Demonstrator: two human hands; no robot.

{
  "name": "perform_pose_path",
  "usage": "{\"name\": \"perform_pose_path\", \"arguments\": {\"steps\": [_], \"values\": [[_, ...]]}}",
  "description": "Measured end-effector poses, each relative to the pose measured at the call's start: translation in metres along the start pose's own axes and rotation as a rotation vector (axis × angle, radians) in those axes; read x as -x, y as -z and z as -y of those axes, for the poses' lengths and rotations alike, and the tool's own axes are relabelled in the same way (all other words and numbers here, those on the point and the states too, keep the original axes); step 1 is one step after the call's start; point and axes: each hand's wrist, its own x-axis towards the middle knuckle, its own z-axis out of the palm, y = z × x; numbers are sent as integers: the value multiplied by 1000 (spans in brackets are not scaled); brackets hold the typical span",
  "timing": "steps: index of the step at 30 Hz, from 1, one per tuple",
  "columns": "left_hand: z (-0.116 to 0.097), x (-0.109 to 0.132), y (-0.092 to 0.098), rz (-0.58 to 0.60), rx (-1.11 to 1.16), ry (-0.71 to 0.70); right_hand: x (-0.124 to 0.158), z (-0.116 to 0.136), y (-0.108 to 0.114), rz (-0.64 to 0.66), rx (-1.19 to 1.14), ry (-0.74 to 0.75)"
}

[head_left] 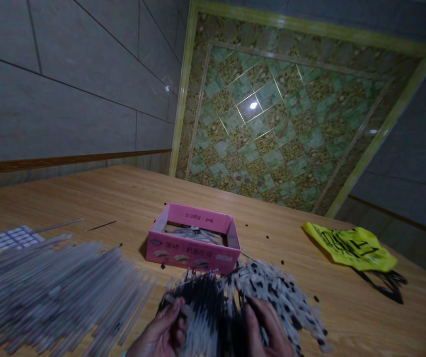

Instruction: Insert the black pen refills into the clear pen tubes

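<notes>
My left hand (161, 329) is closed in a pinch on a small translucent strip (183, 308), at the left side of a pile of thin black and clear sticks (205, 307). On the pile's right side, my right hand (267, 327) has its thumb and fingers bent together; what they grip is hidden by blur and shadow. Beside that hand spreads a heap of short whitish pieces with black bits (280, 292). Just beyond the hands stands an open pink box (194, 250) holding flat pale strips (198, 234).
Many long clear sticks (57, 292) lie at the left of the wooden table (124, 198). Behind them is a checked cloth (16, 238). A yellow bag with black lettering and black straps (350, 246) lies at the right. Small black bits are scattered about. A tiled wall (86, 64) rises on the left.
</notes>
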Motion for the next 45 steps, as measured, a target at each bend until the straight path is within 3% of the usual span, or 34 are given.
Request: {"name": "perform_pose_path", "arguments": {"steps": [3, 7, 11, 15, 24, 32, 37, 45], "values": [[1, -1, 2, 18, 26, 7, -7, -11, 3, 265, 132, 20], [2, -2, 3, 4, 26, 12, -8, -19, 4, 610, 494, -35], [1, -2, 3, -30, 16, 21, -5, -20, 2, 801, 688, -62], [0, -2, 2, -11, 15, 20, -1, -23, -2, 881, 710, -26], [0, 2, -2, -30, 3, 8, -1, -22, -4, 939, 693, -88], [2, 1, 2, 7, -18, -10, 1, -33, -2, 792, 643, -48], [3, 0, 5, 24, -47, -12, -6, -36, -4, 764, 676, -82], [3, 1, 4, 41, -63, -22, -18, -33, -25, 685, 617, 20]]}}
